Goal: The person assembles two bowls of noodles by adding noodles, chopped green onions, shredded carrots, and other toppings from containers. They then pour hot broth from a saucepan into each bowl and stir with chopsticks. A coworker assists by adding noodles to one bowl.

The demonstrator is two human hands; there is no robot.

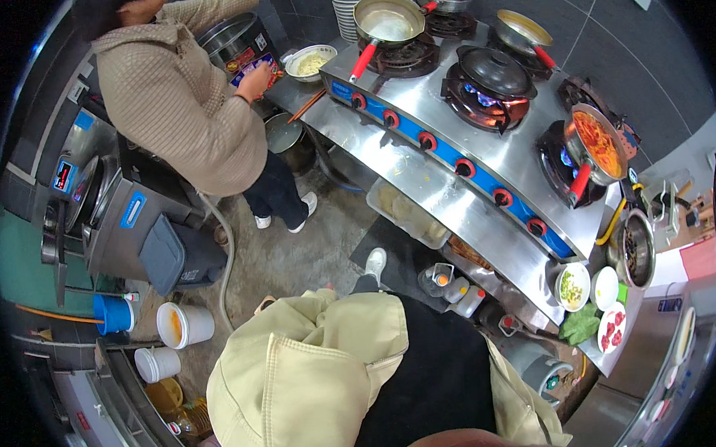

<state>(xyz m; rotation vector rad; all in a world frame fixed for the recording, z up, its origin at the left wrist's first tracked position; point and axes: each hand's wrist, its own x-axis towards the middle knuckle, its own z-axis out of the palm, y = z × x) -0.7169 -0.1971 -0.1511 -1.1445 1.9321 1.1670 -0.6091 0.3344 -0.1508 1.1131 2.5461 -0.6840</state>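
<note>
Steel stove range (pixel 419 170), co-worker's hand (pixel 256 83) closed on red packet (pixel 252 68).

The person wears a pale yellow jacket (pixel 316 375) open over a black top (pixel 426 379), and a white shoe (pixel 374 264) nearest the steel stove (pixel 451 181).

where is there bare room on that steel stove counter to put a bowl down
The steel front ledge is mostly bare between the red knobs and the clear tub below. The right end is crowded: a bowl of greens, a white bowl, a plate of red pieces. The burners hold pans, including the orange stew pan. The far left corner has a noodle bowl.
</note>
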